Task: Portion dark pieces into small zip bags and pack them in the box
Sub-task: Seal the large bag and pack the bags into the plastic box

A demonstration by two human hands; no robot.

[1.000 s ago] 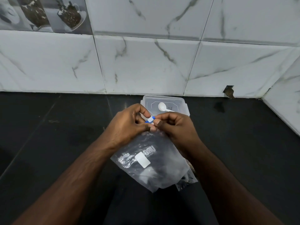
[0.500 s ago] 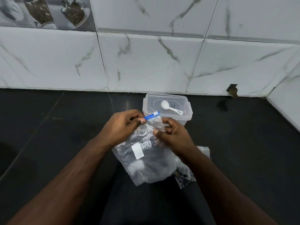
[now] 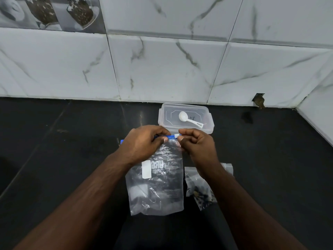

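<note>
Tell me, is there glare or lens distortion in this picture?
Head view: the tile joints on the wall bow, a wide-angle effect; soft glare streaks the black counter and glints on the crinkled bag; both the left hand and the right hand look sharp.

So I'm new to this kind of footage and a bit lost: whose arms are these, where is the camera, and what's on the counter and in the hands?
There is no machine here. A person wears one wide-angle camera on the head, looking forward and down, so both arms reach in from the bottom of the picture. The left hand and right hand each pinch the blue zip strip at the top of a large clear zip bag, which hangs down toward the dark counter. Behind the hands stands a clear plastic box with its lid on and a white scoop lying on the lid. By the right forearm lies a small bag holding dark pieces. A marbled tile wall rises behind.
</note>
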